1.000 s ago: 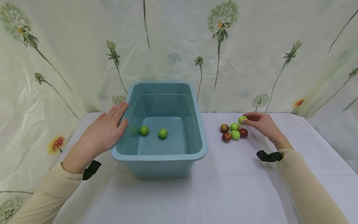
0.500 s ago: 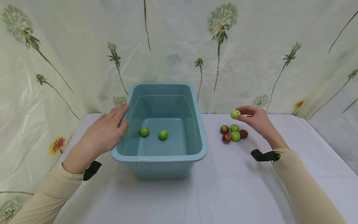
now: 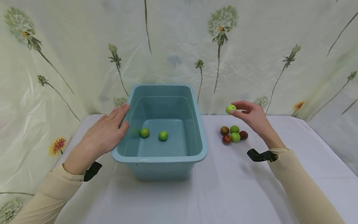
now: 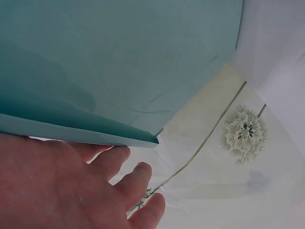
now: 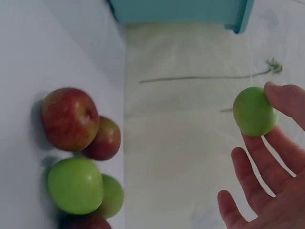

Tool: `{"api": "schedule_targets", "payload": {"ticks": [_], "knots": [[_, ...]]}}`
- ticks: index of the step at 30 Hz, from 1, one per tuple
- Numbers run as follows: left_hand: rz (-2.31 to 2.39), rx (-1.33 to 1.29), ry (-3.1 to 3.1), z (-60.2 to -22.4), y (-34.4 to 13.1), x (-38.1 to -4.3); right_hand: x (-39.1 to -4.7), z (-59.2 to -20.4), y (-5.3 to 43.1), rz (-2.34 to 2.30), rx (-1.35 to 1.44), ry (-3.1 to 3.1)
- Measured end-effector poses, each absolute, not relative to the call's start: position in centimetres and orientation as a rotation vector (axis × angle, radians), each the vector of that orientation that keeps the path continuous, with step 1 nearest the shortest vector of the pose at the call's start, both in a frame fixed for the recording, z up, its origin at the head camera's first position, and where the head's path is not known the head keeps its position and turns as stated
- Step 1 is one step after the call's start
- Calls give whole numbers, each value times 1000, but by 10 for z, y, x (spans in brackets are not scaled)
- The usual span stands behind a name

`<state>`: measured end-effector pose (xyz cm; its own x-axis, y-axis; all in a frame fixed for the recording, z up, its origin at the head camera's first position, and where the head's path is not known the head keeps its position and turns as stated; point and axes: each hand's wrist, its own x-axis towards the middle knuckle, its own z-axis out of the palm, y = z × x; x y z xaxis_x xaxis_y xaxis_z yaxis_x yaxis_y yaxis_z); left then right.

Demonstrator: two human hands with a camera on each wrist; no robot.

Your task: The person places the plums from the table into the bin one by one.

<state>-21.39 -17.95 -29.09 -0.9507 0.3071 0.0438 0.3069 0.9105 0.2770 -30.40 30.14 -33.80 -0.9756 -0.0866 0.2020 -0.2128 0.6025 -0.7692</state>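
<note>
Blue-teal tub (image 3: 159, 159), bright green fruits (image 5: 255, 112), mottled red fruits (image 5: 66, 119), white tablecloth (image 3: 229, 186), dandelion-patterned pale backdrop (image 3: 173, 31)

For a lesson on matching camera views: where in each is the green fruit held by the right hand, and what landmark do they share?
Head: the green fruit is right of centre, near mid-height, in the right hand.
Left wrist: not in it.
Right wrist: toward the right edge, near mid-height.
Shared landmark: the blue tub, just left of centre (head), upper left (left wrist), top edge (right wrist).
</note>
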Motion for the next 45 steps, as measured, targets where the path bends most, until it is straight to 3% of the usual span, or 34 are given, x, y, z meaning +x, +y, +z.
{"api": "schedule_targets", "payload": {"ticks": [20,34,45], "knots": [[514,474,3054,-291,-180,-215,-298,-306,245,1342,431,-2477],[318,486,3079,-283,-178,-216,-299,-272,201,1315,674,-2423],[350,454,3069,-285,-177,-214,-276,-239,161,1274,845,-2445]]}}
